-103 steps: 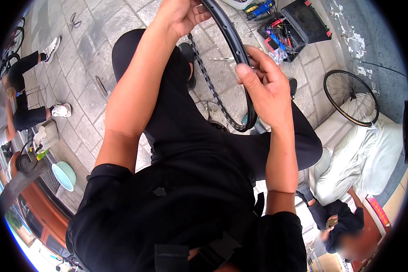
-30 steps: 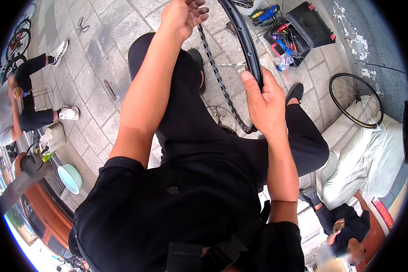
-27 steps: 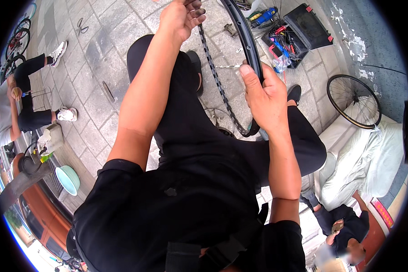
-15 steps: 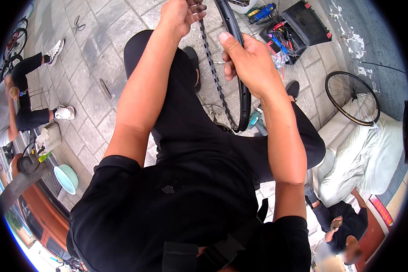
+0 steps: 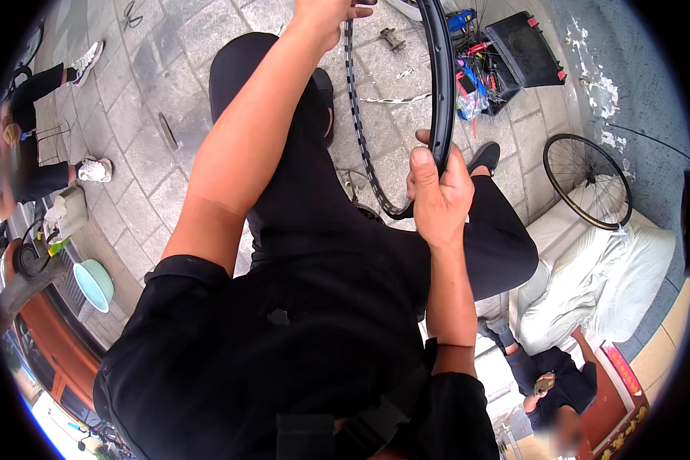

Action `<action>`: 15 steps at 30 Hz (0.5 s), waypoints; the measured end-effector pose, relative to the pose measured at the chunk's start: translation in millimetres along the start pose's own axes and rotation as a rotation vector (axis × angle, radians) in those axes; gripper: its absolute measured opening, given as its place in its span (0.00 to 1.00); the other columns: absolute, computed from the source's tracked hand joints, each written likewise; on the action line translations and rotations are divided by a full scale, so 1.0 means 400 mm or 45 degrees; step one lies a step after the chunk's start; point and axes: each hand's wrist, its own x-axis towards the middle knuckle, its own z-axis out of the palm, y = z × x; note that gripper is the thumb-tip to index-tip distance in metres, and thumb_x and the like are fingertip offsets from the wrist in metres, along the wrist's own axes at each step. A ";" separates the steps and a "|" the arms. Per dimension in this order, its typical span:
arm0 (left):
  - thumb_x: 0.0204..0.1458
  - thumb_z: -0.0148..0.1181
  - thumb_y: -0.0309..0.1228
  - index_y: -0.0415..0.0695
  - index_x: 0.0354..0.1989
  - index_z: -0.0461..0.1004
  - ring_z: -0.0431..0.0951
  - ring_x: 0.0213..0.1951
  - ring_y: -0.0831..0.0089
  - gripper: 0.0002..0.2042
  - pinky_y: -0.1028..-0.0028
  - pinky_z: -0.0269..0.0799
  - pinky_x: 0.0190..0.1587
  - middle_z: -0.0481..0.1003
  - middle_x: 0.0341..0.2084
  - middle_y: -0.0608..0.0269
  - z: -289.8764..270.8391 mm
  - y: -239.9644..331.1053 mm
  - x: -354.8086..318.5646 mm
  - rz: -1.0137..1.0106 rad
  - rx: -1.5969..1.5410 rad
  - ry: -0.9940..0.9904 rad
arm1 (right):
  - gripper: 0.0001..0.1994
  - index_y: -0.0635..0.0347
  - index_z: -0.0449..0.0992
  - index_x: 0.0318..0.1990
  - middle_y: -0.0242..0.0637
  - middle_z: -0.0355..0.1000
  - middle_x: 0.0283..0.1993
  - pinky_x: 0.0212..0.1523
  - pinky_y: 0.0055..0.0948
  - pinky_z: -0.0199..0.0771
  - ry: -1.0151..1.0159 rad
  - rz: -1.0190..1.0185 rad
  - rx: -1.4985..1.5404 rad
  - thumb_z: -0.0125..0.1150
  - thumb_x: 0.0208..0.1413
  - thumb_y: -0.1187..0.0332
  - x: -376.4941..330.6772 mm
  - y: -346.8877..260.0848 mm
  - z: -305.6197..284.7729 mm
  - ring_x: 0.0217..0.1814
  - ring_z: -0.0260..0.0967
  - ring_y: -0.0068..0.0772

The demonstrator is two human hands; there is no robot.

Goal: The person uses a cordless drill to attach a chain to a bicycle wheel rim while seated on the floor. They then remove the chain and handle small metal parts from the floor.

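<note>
A bare black bicycle rim (image 5: 441,84) with holes along its face is held upright between my legs. Its left side shows a row of light dashes and curves round to the bottom by my thigh. My right hand (image 5: 441,192) is closed round the rim's right side, thumb on the near face and fingers partly behind. At the upper edge of the picture, my left hand (image 5: 326,19) has its curled fingers at the dashed left side; part of this hand is cut off. A wheel hub (image 5: 392,40) and a black-and-white strip (image 5: 397,100) lie on the paving beyond the rim.
An open black toolbox (image 5: 523,54) full of tools lies at the upper right. A spoked wheel (image 5: 588,182) leans by pale wrapped padding (image 5: 590,284). One person (image 5: 563,383) is at the lower right, another at the far left near a mint basin (image 5: 93,285).
My right hand has slid down the rim and wrapped round it. The rim has shifted right and turned, its two sides now wider apart. My left hand has moved slightly up and right.
</note>
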 end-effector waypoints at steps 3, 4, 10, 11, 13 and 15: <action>0.66 0.56 0.42 0.41 0.64 0.66 0.78 0.31 0.68 0.23 0.68 0.77 0.31 0.77 0.38 0.56 -0.007 -0.004 0.013 0.000 0.005 0.026 | 0.16 0.66 0.77 0.49 0.22 0.66 0.27 0.28 0.22 0.63 -0.042 0.167 0.229 0.62 0.69 0.59 0.070 -0.101 -0.004 0.28 0.58 0.13; 0.66 0.56 0.41 0.41 0.64 0.66 0.78 0.32 0.68 0.23 0.68 0.77 0.31 0.77 0.38 0.56 -0.003 -0.004 0.014 -0.003 -0.014 0.031 | 0.15 0.65 0.77 0.47 0.21 0.65 0.26 0.26 0.22 0.61 -0.063 0.159 0.153 0.62 0.70 0.59 0.098 -0.093 -0.003 0.26 0.57 0.13; 0.66 0.56 0.39 0.40 0.62 0.68 0.77 0.31 0.70 0.21 0.69 0.76 0.31 0.75 0.35 0.59 -0.005 0.002 0.000 0.024 -0.018 0.084 | 0.18 0.65 0.73 0.34 0.27 0.63 0.21 0.25 0.27 0.61 -0.179 0.097 -0.121 0.61 0.69 0.57 0.127 -0.161 0.009 0.25 0.57 0.16; 0.66 0.56 0.39 0.40 0.62 0.69 0.77 0.31 0.71 0.21 0.70 0.76 0.31 0.74 0.33 0.61 -0.007 -0.001 0.005 0.045 -0.007 0.059 | 0.19 0.65 0.72 0.34 0.28 0.63 0.21 0.25 0.28 0.62 -0.210 0.087 -0.167 0.61 0.69 0.57 0.144 -0.161 0.013 0.25 0.58 0.17; 0.66 0.56 0.39 0.40 0.61 0.70 0.76 0.30 0.73 0.20 0.71 0.76 0.30 0.74 0.32 0.63 -0.010 -0.006 0.015 0.138 0.039 0.090 | 0.20 0.66 0.70 0.32 0.31 0.64 0.20 0.25 0.30 0.63 -0.270 0.067 -0.257 0.61 0.69 0.57 0.177 -0.164 0.023 0.25 0.59 0.19; 0.66 0.56 0.38 0.39 0.59 0.72 0.74 0.30 0.76 0.19 0.73 0.75 0.29 0.74 0.30 0.65 -0.008 -0.006 0.013 0.277 0.122 0.203 | 0.20 0.67 0.70 0.31 0.34 0.65 0.19 0.26 0.31 0.65 -0.265 0.052 -0.252 0.60 0.68 0.56 0.180 -0.203 0.028 0.23 0.60 0.23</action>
